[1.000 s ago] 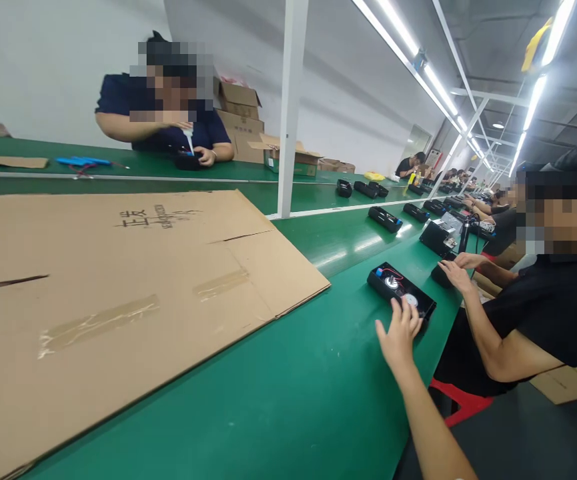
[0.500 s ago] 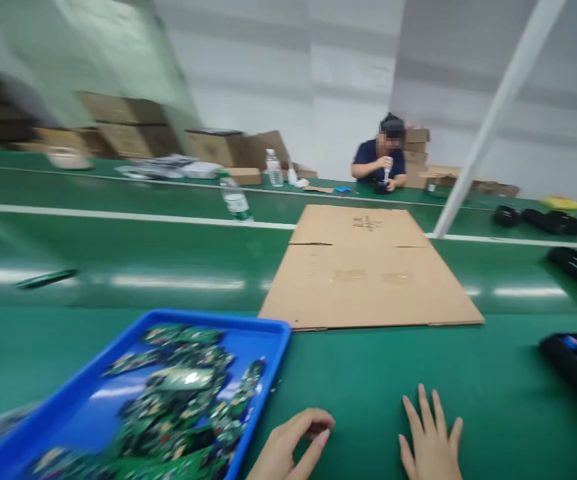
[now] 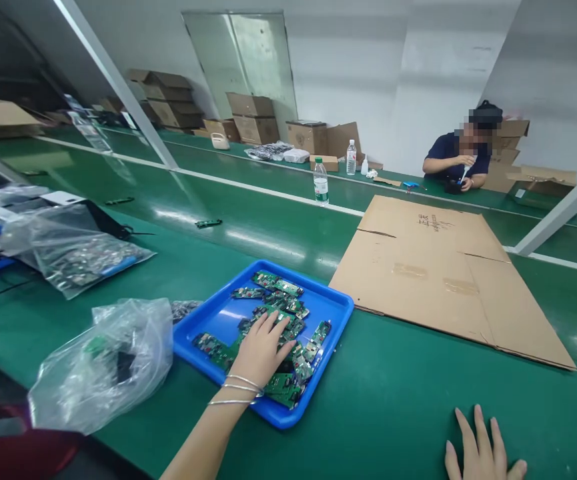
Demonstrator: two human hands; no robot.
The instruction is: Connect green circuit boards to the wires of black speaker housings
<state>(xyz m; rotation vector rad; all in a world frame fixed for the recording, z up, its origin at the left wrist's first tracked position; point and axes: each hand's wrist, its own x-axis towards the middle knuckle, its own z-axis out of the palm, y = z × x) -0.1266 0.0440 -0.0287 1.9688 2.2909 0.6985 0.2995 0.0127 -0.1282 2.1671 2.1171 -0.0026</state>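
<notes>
Many green circuit boards (image 3: 288, 303), heaped in blue tray (image 3: 322, 305), beneath and around left grip (image 3: 259, 347). Palm down over them with fingers slightly parted, thumb out to side; hold on any board: cannot tell. Well to right of left grip: right grip (image 3: 483, 450), over green surface (image 3: 368, 400), fingers fanned wide, holding nothing. Beyond right grip, toward its left: flat cardboard sheet (image 3: 418, 297). Left of left grip, beside tray: crumpled clear plastic bag (image 3: 103, 373). Far beyond left grip: bottle (image 3: 321, 183).
</notes>
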